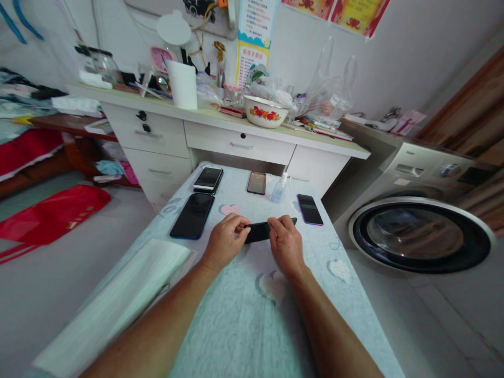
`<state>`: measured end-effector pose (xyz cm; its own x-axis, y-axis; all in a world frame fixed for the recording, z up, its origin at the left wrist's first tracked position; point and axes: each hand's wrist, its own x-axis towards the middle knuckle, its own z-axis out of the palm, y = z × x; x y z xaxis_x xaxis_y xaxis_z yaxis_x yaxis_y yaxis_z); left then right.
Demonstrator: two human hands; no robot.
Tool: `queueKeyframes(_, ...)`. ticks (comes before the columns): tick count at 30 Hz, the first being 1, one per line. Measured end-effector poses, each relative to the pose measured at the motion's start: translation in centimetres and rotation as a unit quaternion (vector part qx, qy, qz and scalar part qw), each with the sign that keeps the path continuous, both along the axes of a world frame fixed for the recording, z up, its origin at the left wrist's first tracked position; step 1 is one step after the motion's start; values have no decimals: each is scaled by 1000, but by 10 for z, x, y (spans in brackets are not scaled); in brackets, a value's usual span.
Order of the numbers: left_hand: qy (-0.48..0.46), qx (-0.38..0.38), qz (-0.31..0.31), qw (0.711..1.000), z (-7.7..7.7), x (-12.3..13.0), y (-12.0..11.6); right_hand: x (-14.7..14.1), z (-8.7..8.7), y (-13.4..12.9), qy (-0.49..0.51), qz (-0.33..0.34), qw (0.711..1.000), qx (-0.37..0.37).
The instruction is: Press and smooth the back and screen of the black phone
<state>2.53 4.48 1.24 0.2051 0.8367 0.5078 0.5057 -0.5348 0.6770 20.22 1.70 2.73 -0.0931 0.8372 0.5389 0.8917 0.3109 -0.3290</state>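
Both my hands hold a dark phone (258, 232) sideways just over the cloth-covered table (220, 325). My left hand (227, 238) pinches its left end, and my right hand (286, 242) grips it towards the right end. The fingers hide part of the phone. A large black phone (192, 216) lies to the left of my hands. Behind it, a phone with white edges (208, 178) rests on another dark one. On the right lies a phone with a purple edge (310, 209). A brownish phone case (256, 182) and a clear spray bottle (279, 189) are beyond my hands.
A folded pale cloth or sheet (118, 310) lies along the table's left side. Past the far edge stands a white desk (240, 144) bearing a flowered enamel bowl (266, 111) and a white cylinder (182, 85). A washing machine (417, 210) is at the right; a red bag (55, 212) lies on the floor at left.
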Motion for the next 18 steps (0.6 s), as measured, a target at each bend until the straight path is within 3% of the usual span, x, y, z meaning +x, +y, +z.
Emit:
queueKeyframes(5,-21,-13,23,999,-1,1,-1,-9,2,-3,-14,16,1000,-13)
queueKeyframes(18,-67,-55,-6,996,-1,1,-3,-27,1,-7,-26,89,996,-16)
